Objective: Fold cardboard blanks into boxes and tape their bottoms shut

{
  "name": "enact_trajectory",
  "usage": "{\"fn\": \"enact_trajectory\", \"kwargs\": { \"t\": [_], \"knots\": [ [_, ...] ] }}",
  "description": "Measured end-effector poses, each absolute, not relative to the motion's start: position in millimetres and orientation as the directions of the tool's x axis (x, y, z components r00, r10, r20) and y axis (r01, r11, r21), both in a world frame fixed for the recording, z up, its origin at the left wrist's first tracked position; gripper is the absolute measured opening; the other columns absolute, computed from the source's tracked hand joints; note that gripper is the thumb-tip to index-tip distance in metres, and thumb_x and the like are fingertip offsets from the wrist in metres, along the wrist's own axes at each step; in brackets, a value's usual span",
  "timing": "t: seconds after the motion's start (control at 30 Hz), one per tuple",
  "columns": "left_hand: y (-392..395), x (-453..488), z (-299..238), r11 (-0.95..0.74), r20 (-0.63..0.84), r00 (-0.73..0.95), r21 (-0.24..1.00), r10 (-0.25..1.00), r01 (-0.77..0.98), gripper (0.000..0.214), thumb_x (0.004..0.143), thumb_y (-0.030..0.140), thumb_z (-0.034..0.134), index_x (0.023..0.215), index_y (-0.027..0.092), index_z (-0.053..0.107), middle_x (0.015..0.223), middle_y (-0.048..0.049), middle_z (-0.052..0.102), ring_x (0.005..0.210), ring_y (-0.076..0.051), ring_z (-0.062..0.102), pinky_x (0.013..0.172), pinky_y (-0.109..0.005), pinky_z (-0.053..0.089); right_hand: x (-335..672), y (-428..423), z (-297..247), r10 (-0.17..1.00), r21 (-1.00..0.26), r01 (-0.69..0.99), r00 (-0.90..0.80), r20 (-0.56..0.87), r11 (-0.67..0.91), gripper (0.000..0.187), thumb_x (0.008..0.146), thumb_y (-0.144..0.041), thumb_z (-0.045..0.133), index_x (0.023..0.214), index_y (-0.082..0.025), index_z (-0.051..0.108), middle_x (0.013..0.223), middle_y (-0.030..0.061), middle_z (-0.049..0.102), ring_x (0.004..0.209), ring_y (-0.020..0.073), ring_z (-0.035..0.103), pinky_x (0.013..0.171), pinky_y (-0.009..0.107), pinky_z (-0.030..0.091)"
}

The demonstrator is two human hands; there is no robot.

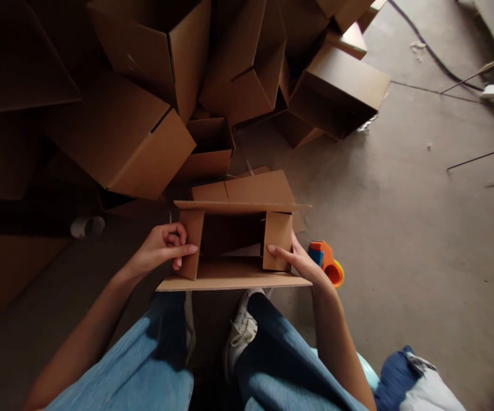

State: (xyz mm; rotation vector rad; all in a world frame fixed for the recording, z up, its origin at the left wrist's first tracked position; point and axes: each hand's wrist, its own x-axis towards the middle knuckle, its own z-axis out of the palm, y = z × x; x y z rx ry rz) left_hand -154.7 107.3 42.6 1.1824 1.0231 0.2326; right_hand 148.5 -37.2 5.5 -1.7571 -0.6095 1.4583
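Observation:
Between my hands is a cardboard box (230,282), its top facing me. The two short flaps are folded inward and the two long flaps stand outward; through the gap the dark inside shows. My left hand (167,248) is at the left short flap, thumb on top of it and fingers curled at the outer side. On the right, my right hand (296,257) has its thumb on the other short flap, with the fingers hidden behind the box's end. An orange and blue tape dispenser (327,260) lies on the floor beside my right hand.
Several open cardboard boxes (144,131) are piled ahead and to the left. Flat cardboard (259,185) lies just beyond the box. A white roll (87,227) is at the left, cloth (413,382) at the lower right. Thin rods (482,157) and a dark cable (430,51) lie at the right.

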Motion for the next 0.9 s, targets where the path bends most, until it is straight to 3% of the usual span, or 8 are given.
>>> {"fn": "enact_trajectory", "kwargs": {
  "t": [0.2, 0.33, 0.43, 0.5, 0.57, 0.67, 0.77, 0.9],
  "knots": [
    [101, -153, 43, 0.445, -0.546, 0.518, 0.838, 0.659, 0.318, 0.046, 0.062, 0.042, 0.087, 0.069, 0.021, 0.046, 0.042, 0.0052, 0.057, 0.034, -0.01, 0.051, 0.039, -0.018, 0.037, 147, -35, 4, 0.75, -0.802, -0.095, 0.303, -0.588, -0.59, 0.102, 0.061, -0.053, 0.084, 0.149, -0.03, 0.039, 0.128, 0.0086, 0.066, 0.123, 0.0347, 0.059, 0.102, 0.049, 0.051],
    [97, -157, 36, 0.385, -0.481, 0.371, 0.871, 0.794, 0.306, 0.053, 0.058, 0.042, 0.088, 0.07, 0.022, 0.041, 0.044, 0.0108, 0.047, 0.037, -0.007, 0.041, 0.041, -0.018, 0.03, 148, -36, 1, 0.755, -0.806, -0.088, 0.304, -0.581, -0.586, 0.095, 0.063, -0.053, 0.084, 0.145, -0.03, 0.041, 0.127, 0.0075, 0.065, 0.122, 0.0335, 0.06, 0.103, 0.049, 0.051],
    [96, -160, 26, 0.275, -0.36, 0.236, 0.904, 0.902, 0.328, 0.055, 0.049, 0.037, 0.092, 0.078, 0.021, 0.047, 0.055, 0.0115, 0.041, 0.05, -0.007, 0.041, 0.049, -0.018, 0.031, 150, -38, -4, 0.754, -0.81, -0.121, 0.309, -0.58, -0.573, 0.097, 0.063, -0.051, 0.085, 0.145, -0.03, 0.038, 0.124, 0.0075, 0.066, 0.118, 0.0325, 0.062, 0.1, 0.048, 0.053],
    [97, -160, 19, 0.251, -0.321, 0.175, 0.909, 0.931, 0.331, 0.064, 0.044, 0.038, 0.093, 0.09, 0.022, 0.052, 0.071, 0.0066, 0.051, 0.066, -0.012, 0.052, 0.058, -0.021, 0.04, 151, -38, -9, 0.754, -0.814, -0.142, 0.314, -0.577, -0.564, 0.099, 0.063, -0.05, 0.085, 0.146, -0.03, 0.035, 0.124, 0.0078, 0.065, 0.117, 0.0319, 0.062, 0.099, 0.047, 0.053],
    [98, -159, 14, 0.292, -0.352, 0.156, 0.905, 0.923, 0.31, 0.076, 0.043, 0.041, 0.092, 0.105, 0.023, 0.053, 0.098, -0.0021, 0.06, 0.091, -0.019, 0.06, 0.074, -0.028, 0.048, 151, -39, -12, 0.756, -0.814, -0.165, 0.304, -0.579, -0.557, 0.101, 0.064, -0.05, 0.085, 0.148, -0.03, 0.033, 0.126, 0.0078, 0.064, 0.119, 0.0319, 0.061, 0.102, 0.047, 0.051],
    [97, -158, 12, 0.404, -0.464, 0.239, 0.876, 0.853, 0.263, 0.085, 0.051, 0.043, 0.089, 0.124, 0.024, 0.05, 0.132, -0.0116, 0.056, 0.123, -0.029, 0.055, 0.097, -0.038, 0.048, 148, -40, -15, 0.759, -0.802, -0.235, 0.261, -0.596, -0.549, 0.103, 0.065, -0.052, 0.084, 0.151, -0.033, 0.031, 0.132, 0.0073, 0.062, 0.125, 0.0337, 0.058, 0.105, 0.049, 0.05],
    [95, -157, 16, 0.491, -0.541, 0.337, 0.841, 0.771, 0.227, 0.083, 0.059, 0.045, 0.087, 0.13, 0.021, 0.052, 0.138, -0.0151, 0.058, 0.129, -0.033, 0.055, 0.103, -0.043, 0.046, 145, -42, -13, 0.761, -0.792, -0.282, 0.236, -0.604, -0.542, 0.102, 0.066, -0.052, 0.083, 0.153, -0.034, 0.032, 0.137, 0.0072, 0.06, 0.131, 0.0359, 0.055, 0.107, 0.053, 0.049],
    [94, -155, 20, 0.494, -0.543, 0.345, 0.84, 0.766, 0.224, 0.076, 0.059, 0.044, 0.089, 0.124, 0.017, 0.061, 0.13, -0.0141, 0.066, 0.123, -0.034, 0.061, 0.098, -0.043, 0.051, 146, -42, -12, 0.75, -0.783, -0.274, 0.236, -0.618, -0.559, 0.1, 0.067, -0.051, 0.084, 0.152, -0.036, 0.035, 0.139, 0.0067, 0.06, 0.132, 0.035, 0.054, 0.112, 0.052, 0.046]
  ]
}}
